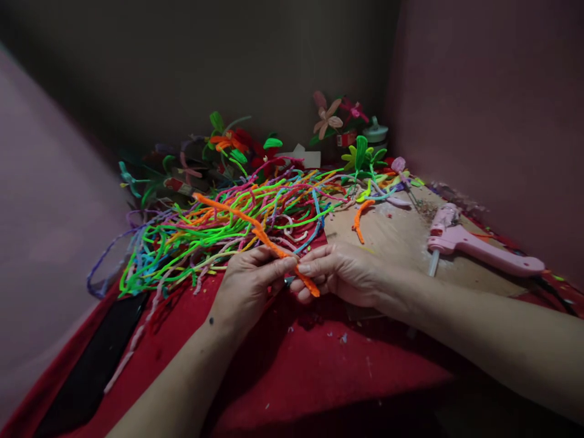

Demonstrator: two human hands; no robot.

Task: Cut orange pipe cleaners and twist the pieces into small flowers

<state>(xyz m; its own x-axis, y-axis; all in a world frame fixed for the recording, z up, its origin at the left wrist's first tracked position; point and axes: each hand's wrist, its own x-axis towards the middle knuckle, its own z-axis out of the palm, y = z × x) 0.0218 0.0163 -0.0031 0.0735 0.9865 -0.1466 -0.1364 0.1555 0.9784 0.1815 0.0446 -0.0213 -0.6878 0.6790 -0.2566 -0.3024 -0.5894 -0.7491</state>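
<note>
An orange pipe cleaner (pixel 237 213) slants across the middle of the view, thicker and doubled toward its near end. My left hand (pixel 249 283) pinches it between thumb and fingers. Right beside, my right hand (pixel 335 274) is closed on the same pipe cleaner near its lower end, which sticks out past the fingertips. Both hands are above the red cloth (pixel 310 377). Something small and shiny shows between the hands, mostly hidden. Behind them spreads a big heap of coloured pipe cleaners (pixel 182 234). A short orange piece (pixel 362 220) lies apart on the board.
A pink glue gun (pixel 488 246) rests at the right on a tan board (pixel 387 231). Pipe-cleaner flowers (pixel 327 117) stand at the back, by a lidded container (pixel 375 131). A flat black object (pixel 93 365) lies at the left. Walls border both sides.
</note>
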